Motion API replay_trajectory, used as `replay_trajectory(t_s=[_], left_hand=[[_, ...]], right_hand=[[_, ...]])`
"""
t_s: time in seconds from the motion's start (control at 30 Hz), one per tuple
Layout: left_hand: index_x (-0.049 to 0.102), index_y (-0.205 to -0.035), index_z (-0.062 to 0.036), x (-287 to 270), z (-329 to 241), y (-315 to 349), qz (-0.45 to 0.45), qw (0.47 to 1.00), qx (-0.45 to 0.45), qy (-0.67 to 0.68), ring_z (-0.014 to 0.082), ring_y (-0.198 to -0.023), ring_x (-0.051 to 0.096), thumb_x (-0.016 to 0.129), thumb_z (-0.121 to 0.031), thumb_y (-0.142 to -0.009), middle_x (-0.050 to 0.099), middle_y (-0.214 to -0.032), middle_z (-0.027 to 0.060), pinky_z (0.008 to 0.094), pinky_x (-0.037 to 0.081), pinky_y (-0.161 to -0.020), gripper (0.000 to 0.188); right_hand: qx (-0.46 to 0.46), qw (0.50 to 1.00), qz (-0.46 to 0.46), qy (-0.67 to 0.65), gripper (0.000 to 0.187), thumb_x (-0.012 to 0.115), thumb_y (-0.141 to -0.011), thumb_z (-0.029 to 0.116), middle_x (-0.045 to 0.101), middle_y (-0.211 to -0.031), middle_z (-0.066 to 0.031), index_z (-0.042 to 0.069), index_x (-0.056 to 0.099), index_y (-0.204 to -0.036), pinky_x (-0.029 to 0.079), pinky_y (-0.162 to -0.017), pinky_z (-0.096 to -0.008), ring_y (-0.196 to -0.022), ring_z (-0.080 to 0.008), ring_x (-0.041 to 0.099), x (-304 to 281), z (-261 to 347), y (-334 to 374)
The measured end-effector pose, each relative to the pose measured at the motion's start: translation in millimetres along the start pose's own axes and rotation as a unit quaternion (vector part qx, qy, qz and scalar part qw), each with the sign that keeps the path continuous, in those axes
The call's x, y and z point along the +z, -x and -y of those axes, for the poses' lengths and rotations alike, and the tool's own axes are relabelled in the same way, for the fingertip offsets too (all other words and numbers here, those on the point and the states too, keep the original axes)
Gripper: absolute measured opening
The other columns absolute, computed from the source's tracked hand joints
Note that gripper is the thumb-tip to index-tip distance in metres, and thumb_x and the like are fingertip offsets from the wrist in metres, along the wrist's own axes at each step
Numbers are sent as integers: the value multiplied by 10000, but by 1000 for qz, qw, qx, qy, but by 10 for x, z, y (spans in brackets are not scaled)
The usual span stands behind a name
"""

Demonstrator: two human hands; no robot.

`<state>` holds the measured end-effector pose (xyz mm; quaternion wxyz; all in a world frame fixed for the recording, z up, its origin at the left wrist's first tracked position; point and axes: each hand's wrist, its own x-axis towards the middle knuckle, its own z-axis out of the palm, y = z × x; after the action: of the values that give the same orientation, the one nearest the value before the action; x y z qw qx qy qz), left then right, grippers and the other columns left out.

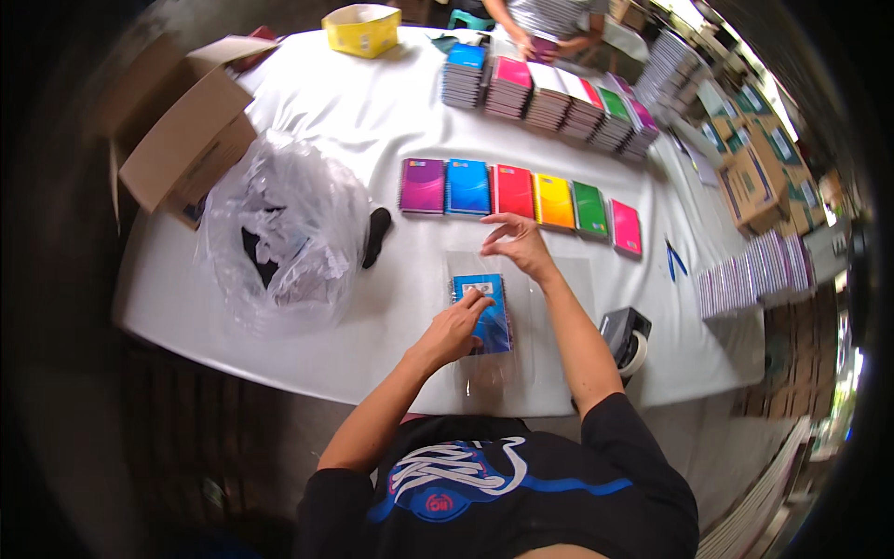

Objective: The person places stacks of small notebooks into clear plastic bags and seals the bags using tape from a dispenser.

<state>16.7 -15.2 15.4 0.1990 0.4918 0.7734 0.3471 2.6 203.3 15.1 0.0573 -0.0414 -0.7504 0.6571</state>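
A blue spiral notebook [494, 321] lies on the white-covered table in front of me, in or on a clear plastic bag [480, 379]. My left hand [454, 328] rests on its left part, thumb and fingers spread over the cover. Past the far end of the bag, my right hand [521, 248] hovers with thumb and fingertips curved but apart. Nothing solid shows between them; a thin piece of film there would be hard to make out. Another clear sheet or bag [563, 293] lies flat to the right of the notebook.
Beyond my hands runs a row of coloured notebooks [495, 189], with tall notebook stacks [507, 87] behind. Right are a tape dispenser [626, 334], blue pliers [675, 261] and more stacks [752, 275]. Left are a scrap-filled plastic bag [289, 242] and cardboard box [186, 140]. Another person [549, 23] stands opposite.
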Motion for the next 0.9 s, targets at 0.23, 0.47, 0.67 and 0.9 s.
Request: replay_trajectory(t_s=[0.23, 0.47, 0.67, 0.9], left_hand=[[443, -1230, -111, 95, 125, 62, 72, 989, -130, -9, 314, -1187, 456, 745, -104, -666, 416, -1301, 87, 448, 450, -908, 640], [384, -1339, -202, 79, 89, 178, -9, 990, -100, -98, 230, -1367, 237, 738, -335, -710, 340, -1419, -19, 759, 217, -906, 734], [270, -1419, -322, 195, 192, 279, -29, 979, -181, -89, 263, -1399, 131, 603, -704, -650, 187, -1509, -65, 782, 102, -915, 920], [248, -1425, -341, 187, 127, 91, 9, 976, -174, -130, 328, -1393, 116, 600, -699, -646, 160, -1511, -102, 802, 83, -896, 927]], right_hand=[[-104, 902, 309, 283, 592, 731, -674, -16, 536, -1224, -32, 135, 547, -1216, 501, -716, -280, -811, -122, 564, 152, 690, 294], [-56, 921, 227, 311, 519, 707, -648, -39, 594, -950, -78, 131, 602, -1128, 516, -693, -313, -809, -226, 618, 100, 45, 568], [-67, 950, 267, 147, 167, 778, -596, 4, 560, -802, -36, 64, 704, -733, 493, -669, -283, -747, -150, 579, 81, -50, 443], [-62, 950, 261, 156, 174, 779, -559, -2, 528, -774, -33, 70, 706, -699, 472, -669, -300, -768, -144, 554, 195, 2, 419]])
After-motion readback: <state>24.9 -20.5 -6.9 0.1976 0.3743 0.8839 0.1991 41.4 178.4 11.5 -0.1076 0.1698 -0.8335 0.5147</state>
